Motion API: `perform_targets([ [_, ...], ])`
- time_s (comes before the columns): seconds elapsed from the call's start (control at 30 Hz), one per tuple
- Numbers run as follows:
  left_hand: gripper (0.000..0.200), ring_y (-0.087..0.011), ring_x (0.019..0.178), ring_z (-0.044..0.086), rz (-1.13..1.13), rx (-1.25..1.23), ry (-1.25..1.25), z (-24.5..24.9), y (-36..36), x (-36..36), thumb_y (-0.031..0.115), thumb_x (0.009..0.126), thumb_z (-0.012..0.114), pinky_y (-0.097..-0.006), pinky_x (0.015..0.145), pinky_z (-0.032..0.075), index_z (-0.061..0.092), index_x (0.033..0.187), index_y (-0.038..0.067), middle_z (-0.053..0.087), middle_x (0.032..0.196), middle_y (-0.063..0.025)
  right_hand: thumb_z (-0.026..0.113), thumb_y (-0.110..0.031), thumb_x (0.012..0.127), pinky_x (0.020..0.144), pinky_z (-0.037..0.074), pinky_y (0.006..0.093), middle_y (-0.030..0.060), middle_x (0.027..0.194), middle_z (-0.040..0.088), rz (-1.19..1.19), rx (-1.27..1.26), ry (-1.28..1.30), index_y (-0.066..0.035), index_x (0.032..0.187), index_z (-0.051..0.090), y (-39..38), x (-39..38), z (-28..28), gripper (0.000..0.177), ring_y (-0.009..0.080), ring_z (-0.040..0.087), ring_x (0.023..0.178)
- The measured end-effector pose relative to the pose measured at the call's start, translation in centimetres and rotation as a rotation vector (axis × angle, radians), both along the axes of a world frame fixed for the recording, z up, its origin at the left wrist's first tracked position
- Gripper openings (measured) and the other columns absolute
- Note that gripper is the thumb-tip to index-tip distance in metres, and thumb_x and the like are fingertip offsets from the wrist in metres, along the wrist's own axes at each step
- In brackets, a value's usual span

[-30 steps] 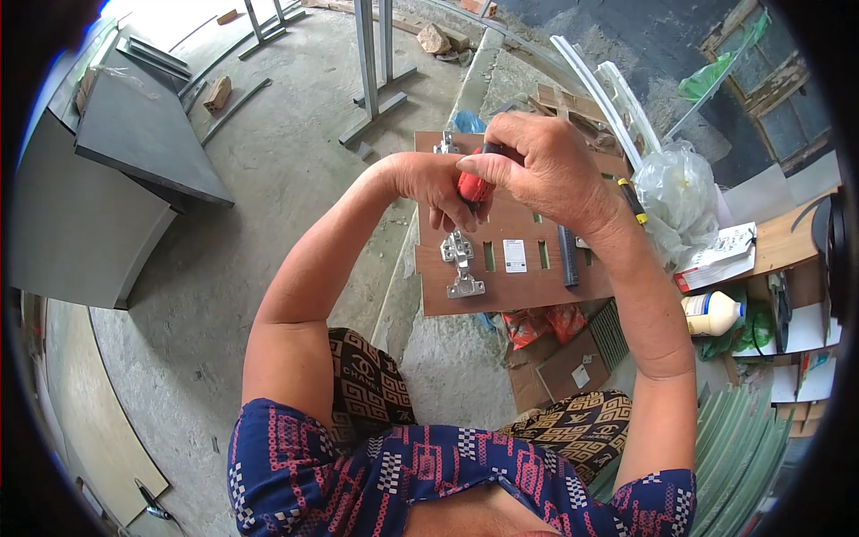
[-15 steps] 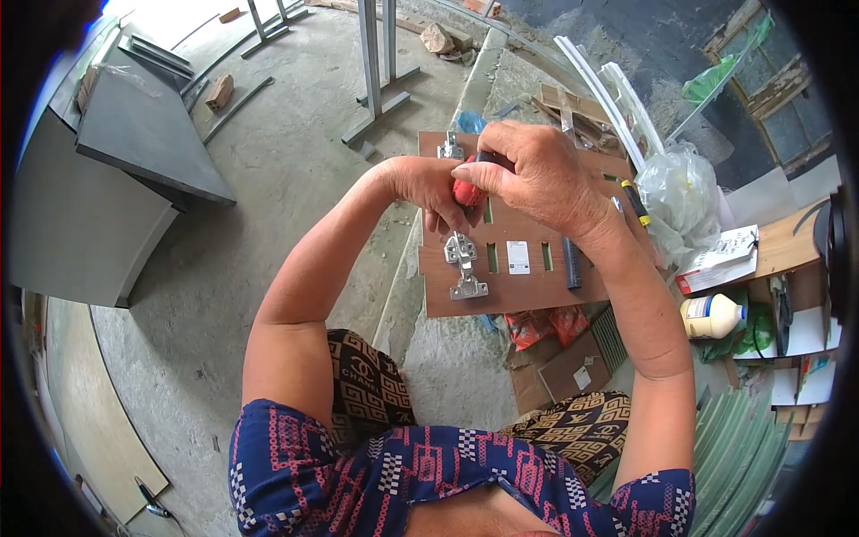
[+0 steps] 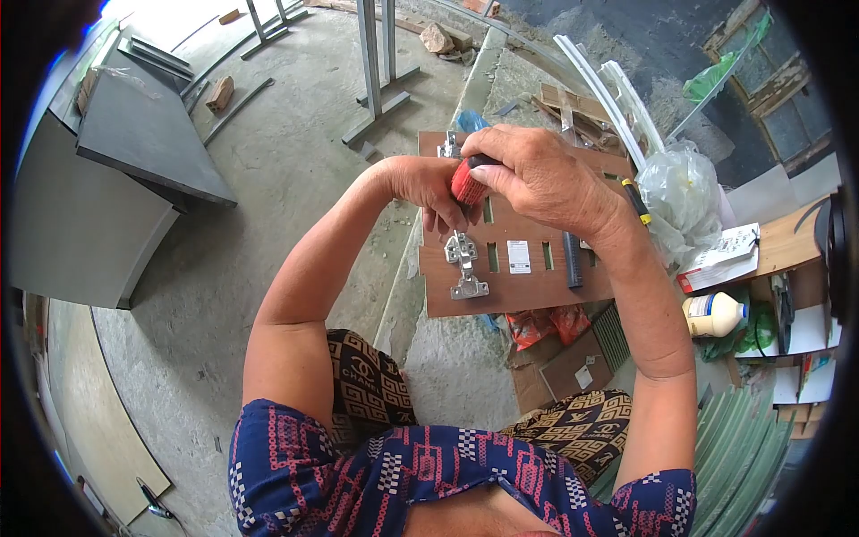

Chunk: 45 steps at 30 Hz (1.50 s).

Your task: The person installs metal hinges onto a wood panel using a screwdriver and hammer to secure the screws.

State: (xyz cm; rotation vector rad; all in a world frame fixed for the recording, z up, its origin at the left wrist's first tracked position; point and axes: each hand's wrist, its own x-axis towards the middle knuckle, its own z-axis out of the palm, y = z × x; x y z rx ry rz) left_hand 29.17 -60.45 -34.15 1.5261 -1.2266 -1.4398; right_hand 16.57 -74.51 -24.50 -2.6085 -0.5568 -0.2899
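My right hand is closed around the black top end of a screwdriver with a red handle. My left hand curls around the screwdriver's lower part, its fingertips near a silver cabinet hinge. The screwdriver's tip is hidden by those fingers. This hinge lies on a brown wooden panel with rectangular slots and a white label. Above my left hand, a second silver hinge sits at the panel's far left edge, partly covered.
On the panel's right lie a dark grey strip and a yellow-and-black tool. Beyond them are a clear plastic bag and a white bottle. A grey board stands at left; metal posts rise behind.
My right hand has shifted slightly left and changed its grip on the screwdriver, so more of the red handle shows. My left hand stays almost in place.
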Motion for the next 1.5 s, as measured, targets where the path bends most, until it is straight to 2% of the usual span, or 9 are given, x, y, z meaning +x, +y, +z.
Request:
perform_targets([
  [0.3, 0.024, -0.0128, 0.075, 0.066, 0.000, 0.013, -0.017, 0.0, -0.1, 0.0, 0.011, 0.075, 0.075, -0.0256, 0.056, 0.055, 0.062, 0.093, 0.003, 0.066, 0.083, -0.0037, 0.070, -0.032, 0.080, 0.061, 0.052, 0.0399, 0.0126, 0.060, 0.061, -0.102, -0.058, 0.033, -0.004, 0.074, 0.061, 0.4, 0.2, 0.4, 0.030, 0.0284, 0.065, 0.062],
  [0.6, 0.024, -0.0134, 0.077, 0.066, -0.023, 0.011, -0.038, 0.1, -0.1, -0.1, 0.012, 0.075, 0.075, -0.0257, 0.056, 0.054, 0.062, 0.093, 0.003, 0.066, 0.081, -0.0036, 0.069, -0.046, 0.078, 0.061, 0.052, 0.0396, 0.0115, 0.061, 0.061, -0.158, -0.259, 0.034, -0.005, 0.075, 0.062, 0.6, 0.2, 1.4, 0.042, 0.0275, 0.066, 0.064],
  [0.8, 0.026, -0.0137, 0.077, 0.067, -0.021, 0.014, -0.035, 0.1, -0.1, -0.2, 0.012, 0.076, 0.075, -0.0259, 0.056, 0.055, 0.062, 0.096, 0.004, 0.067, 0.083, -0.0042, 0.063, -0.024, 0.081, 0.071, 0.051, 0.0415, 0.0140, 0.072, 0.064, 0.064, 0.007, -0.082, -0.003, 0.083, 0.062, -0.4, -0.1, 0.0, 0.021, 0.0327, 0.065, 0.072],
  [0.9, 0.027, -0.0136, 0.076, 0.067, -0.032, 0.018, -0.032, 0.0, -0.4, -0.2, 0.012, 0.076, 0.074, -0.0253, 0.056, 0.055, 0.062, 0.099, 0.004, 0.068, 0.085, -0.0045, 0.059, -0.015, 0.080, 0.072, 0.051, 0.0415, 0.0158, 0.072, 0.064, 0.047, -0.004, -0.042, -0.001, 0.082, 0.062, -0.2, -0.2, 0.5, 0.014, 0.0334, 0.064, 0.072],
  [1.0, 0.028, -0.0132, 0.077, 0.067, -0.026, 0.011, -0.021, -0.1, -0.3, -0.2, 0.012, 0.076, 0.074, -0.0248, 0.056, 0.055, 0.062, 0.101, 0.004, 0.068, 0.085, -0.0046, 0.063, -0.012, 0.082, 0.069, 0.050, 0.0366, 0.0139, 0.077, 0.062, -0.046, -0.051, 0.110, -0.001, 0.091, 0.063, 0.1, -0.4, 1.2, 0.014, 0.0291, 0.063, 0.073],
  [1.1, 0.029, -0.0129, 0.077, 0.067, -0.026, 0.016, -0.014, -0.1, -0.3, -0.3, 0.012, 0.076, 0.074, -0.0247, 0.056, 0.055, 0.062, 0.101, 0.004, 0.068, 0.085, -0.0044, 0.064, -0.027, 0.083, 0.067, 0.052, 0.0407, 0.0159, 0.067, 0.063, -0.070, -0.032, 0.049, -0.002, 0.076, 0.061, 0.2, -0.1, 0.6, 0.026, 0.0323, 0.065, 0.069],
  [1.2, 0.028, -0.0125, 0.077, 0.067, -0.026, 0.032, -0.014, -0.3, -0.3, -0.3, 0.011, 0.076, 0.074, -0.0248, 0.056, 0.054, 0.062, 0.101, 0.004, 0.067, 0.084, -0.0040, 0.066, -0.035, 0.082, 0.064, 0.052, 0.0406, 0.0150, 0.064, 0.062, -0.104, -0.165, -0.031, -0.003, 0.073, 0.061, 0.3, 0.2, 0.6, 0.034, 0.0316, 0.066, 0.068],
  [1.4, 0.027, -0.0119, 0.077, 0.066, -0.010, 0.033, -0.011, 0.1, -0.2, -0.5, 0.011, 0.076, 0.074, -0.0251, 0.057, 0.054, 0.062, 0.099, 0.004, 0.067, 0.083, -0.0036, 0.068, -0.040, 0.080, 0.064, 0.052, 0.0412, 0.0146, 0.063, 0.061, -0.190, -0.282, 0.061, -0.004, 0.076, 0.062, 0.4, 0.2, 1.6, 0.037, 0.0320, 0.065, 0.066],
  [1.5, 0.026, -0.0119, 0.077, 0.066, -0.014, 0.029, -0.030, -0.2, -0.4, -0.5, 0.012, 0.076, 0.073, -0.0252, 0.056, 0.054, 0.062, 0.099, 0.004, 0.067, 0.083, -0.0035, 0.067, -0.032, 0.081, 0.067, 0.052, 0.0406, 0.0140, 0.071, 0.064, -0.099, -0.080, -0.032, -0.004, 0.084, 0.064, 0.0, -0.3, 1.0, 0.028, 0.0317, 0.065, 0.070],
])
